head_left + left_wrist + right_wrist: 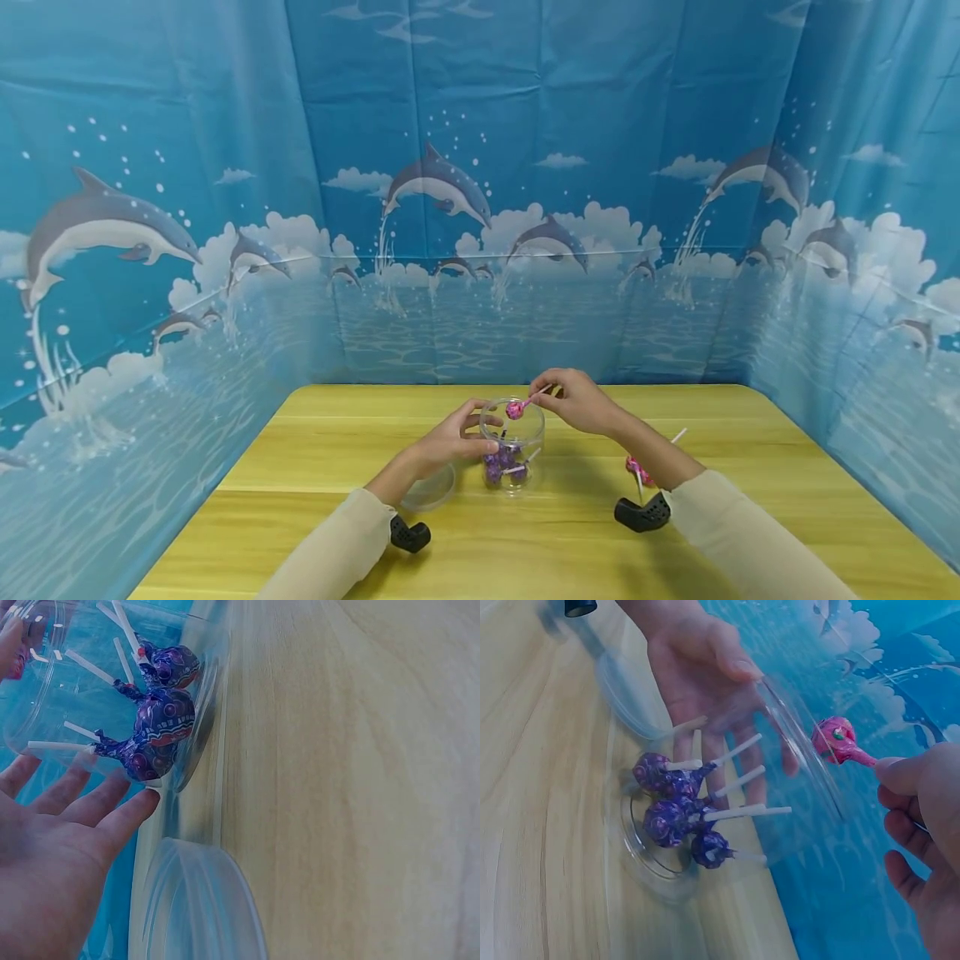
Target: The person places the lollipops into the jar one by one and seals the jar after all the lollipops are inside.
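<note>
A clear jar [536,440] stands upright on the table, its mouth uncovered. Purple-wrapped lollipops [163,718] with white sticks lie at its bottom. My left hand [448,443] holds the jar's left side, thumb near the front and fingers reaching round behind. Between thumb and fingers, my right hand [583,404] pinches a pink-wrapped lollipop [835,739] by its stick end. Its candy head points left, over the jar's mouth in the head view.
A clear round lid [430,492] lies on the table left of the jar, partly beneath my left forearm. More pink lollipops [634,468] lie to the right, partly hidden by my right forearm. A dolphin-print curtain [480,325] stands behind the yellow wooden table [517,550].
</note>
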`<state>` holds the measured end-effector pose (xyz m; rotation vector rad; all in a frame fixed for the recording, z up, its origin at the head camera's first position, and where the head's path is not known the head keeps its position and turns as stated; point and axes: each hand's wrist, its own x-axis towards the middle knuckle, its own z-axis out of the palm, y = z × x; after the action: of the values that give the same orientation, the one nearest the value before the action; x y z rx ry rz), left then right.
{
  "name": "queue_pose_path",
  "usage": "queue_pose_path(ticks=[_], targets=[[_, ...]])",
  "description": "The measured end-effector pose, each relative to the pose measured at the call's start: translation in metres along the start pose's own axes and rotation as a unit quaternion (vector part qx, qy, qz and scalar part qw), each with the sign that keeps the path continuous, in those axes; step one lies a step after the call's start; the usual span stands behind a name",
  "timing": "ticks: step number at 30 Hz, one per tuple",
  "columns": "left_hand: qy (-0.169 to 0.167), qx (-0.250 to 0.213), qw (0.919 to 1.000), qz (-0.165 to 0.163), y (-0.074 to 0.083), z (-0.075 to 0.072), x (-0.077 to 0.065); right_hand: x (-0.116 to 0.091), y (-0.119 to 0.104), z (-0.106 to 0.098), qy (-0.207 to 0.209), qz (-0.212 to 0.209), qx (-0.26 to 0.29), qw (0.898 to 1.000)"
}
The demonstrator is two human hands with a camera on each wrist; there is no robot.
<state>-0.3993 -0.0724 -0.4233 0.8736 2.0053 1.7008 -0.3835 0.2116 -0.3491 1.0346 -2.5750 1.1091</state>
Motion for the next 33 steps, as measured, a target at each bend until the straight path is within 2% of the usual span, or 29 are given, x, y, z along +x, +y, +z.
queue_pose_path(ticks=[6, 17, 23, 33], targets=[[0.001, 0.002, 1.0, 0.004, 0.0, 0.003, -0.002, 0.005, -0.003, 0.005, -0.019, -0.019, -0.032, 0.999], [0.006, -0.01, 0.9999, -0.008, 0.004, 0.01, -0.007, 0.006, -0.005, 0.004, -0.069, -0.044, -0.075, 0.994], [0.007, -0.014, 0.9999, -0.006, 0.004, 0.01, -0.007, 0.005, -0.008, 0.002, -0.06, -0.05, -0.076, 0.994], [0.008, -0.008, 0.9999, -0.009, 0.004, 0.011, -0.008, -0.005, -0.003, -0.008, -0.037, -0.032, -0.063, 0.997]])
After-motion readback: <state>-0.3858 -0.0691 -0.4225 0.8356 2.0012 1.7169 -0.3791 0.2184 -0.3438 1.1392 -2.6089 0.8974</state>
